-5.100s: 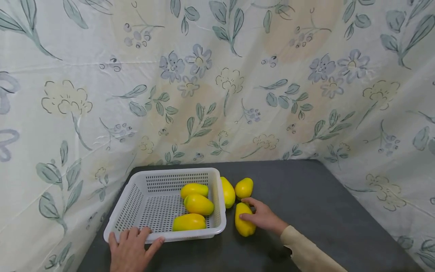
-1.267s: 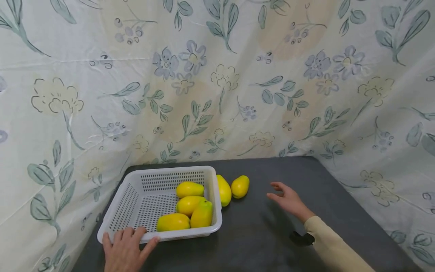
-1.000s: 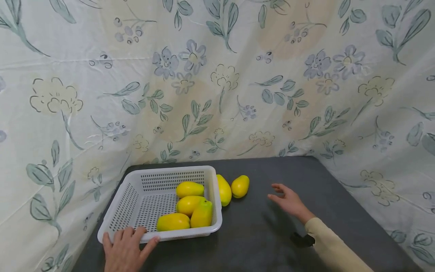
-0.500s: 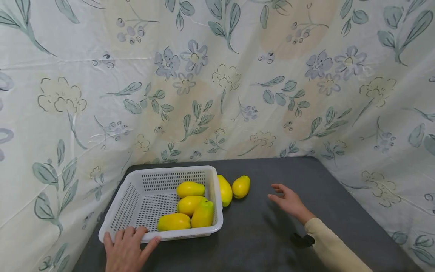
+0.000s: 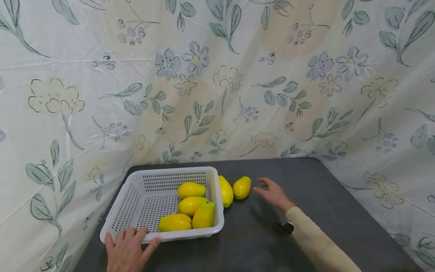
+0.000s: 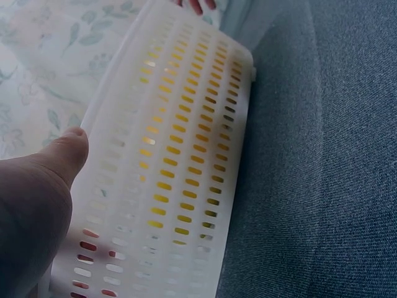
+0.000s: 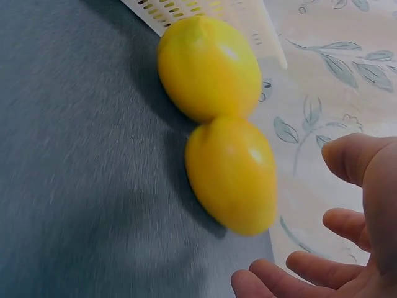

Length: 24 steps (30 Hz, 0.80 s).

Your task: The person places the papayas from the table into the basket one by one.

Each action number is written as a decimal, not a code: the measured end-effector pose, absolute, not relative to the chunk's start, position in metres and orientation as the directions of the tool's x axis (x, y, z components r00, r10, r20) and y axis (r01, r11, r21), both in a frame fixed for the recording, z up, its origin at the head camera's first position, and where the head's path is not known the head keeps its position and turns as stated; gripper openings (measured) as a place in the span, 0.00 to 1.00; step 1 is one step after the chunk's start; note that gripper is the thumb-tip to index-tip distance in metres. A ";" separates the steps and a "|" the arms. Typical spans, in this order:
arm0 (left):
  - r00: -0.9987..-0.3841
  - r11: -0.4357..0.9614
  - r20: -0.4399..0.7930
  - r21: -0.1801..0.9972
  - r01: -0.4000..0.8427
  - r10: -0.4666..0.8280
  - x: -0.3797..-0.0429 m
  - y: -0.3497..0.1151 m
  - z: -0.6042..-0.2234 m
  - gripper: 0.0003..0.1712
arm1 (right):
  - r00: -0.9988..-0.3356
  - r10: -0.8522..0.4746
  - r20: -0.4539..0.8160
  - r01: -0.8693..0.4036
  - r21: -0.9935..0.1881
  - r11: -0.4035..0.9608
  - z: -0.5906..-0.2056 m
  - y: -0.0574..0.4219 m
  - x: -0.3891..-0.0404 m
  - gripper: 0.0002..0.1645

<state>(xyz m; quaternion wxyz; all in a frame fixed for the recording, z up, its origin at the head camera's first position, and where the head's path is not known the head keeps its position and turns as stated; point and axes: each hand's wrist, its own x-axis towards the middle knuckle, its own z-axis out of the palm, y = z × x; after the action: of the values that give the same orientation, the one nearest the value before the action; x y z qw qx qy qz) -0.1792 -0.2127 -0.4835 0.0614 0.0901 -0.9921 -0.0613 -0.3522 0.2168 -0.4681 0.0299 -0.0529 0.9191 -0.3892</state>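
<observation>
A white perforated plastic basket [image 5: 159,237] stands at the left of the dark table, with several yellow papayas [image 5: 175,223] lying in its right half. My left hand [image 5: 127,251] holds the basket's near rim, fingers hooked inside and thumb [image 6: 68,152] on the outer side. Beyond the basket's right wall lie two more papayas: a larger one [image 5: 226,192] close against the wall and a smaller one [image 5: 242,187] touching it. My right hand [image 5: 273,194] hovers just right of the smaller papaya, fingers spread and nothing in them, with a gap between hand and fruit in the right wrist view.
The dark table [image 5: 306,234] runs up to a floral-patterned curtain [image 5: 217,83] at the back and along both sides. A black wrist device [image 5: 283,228] sits below my right sleeve [image 5: 316,236].
Earlier my right hand was on a papaya on the table; now one more papaya lies in the basket. Over the last half second the right hand moved left toward the loose papayas.
</observation>
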 end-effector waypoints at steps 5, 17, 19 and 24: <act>-0.978 0.973 0.079 0.146 -0.181 -0.194 -0.180 -0.216 -0.485 0.48 | -0.995 -0.095 -0.025 -0.048 -0.721 0.691 -0.471 0.189 -0.368 0.36; -0.975 0.968 0.089 0.167 -0.188 -0.205 -0.179 -0.211 -0.486 0.51 | -0.994 -0.107 0.007 -0.083 -0.691 0.718 -0.492 0.157 -0.394 0.35; -0.973 0.966 0.098 0.174 -0.189 -0.208 -0.179 -0.210 -0.486 0.54 | -0.993 -0.120 0.020 -0.101 -0.690 0.716 -0.496 0.154 -0.396 0.35; -0.966 0.963 0.138 0.190 -0.191 -0.219 -0.176 -0.211 -0.488 0.59 | -0.991 -0.124 0.042 -0.118 -0.692 0.713 -0.499 0.146 -0.399 0.35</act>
<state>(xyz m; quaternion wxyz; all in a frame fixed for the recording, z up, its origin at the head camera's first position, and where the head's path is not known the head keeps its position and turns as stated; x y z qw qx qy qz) -0.1758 -0.2107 -0.4878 0.0792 0.1039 -0.9875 -0.0877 -0.3994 0.1463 -0.4994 0.0035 -0.0654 0.9254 -0.3734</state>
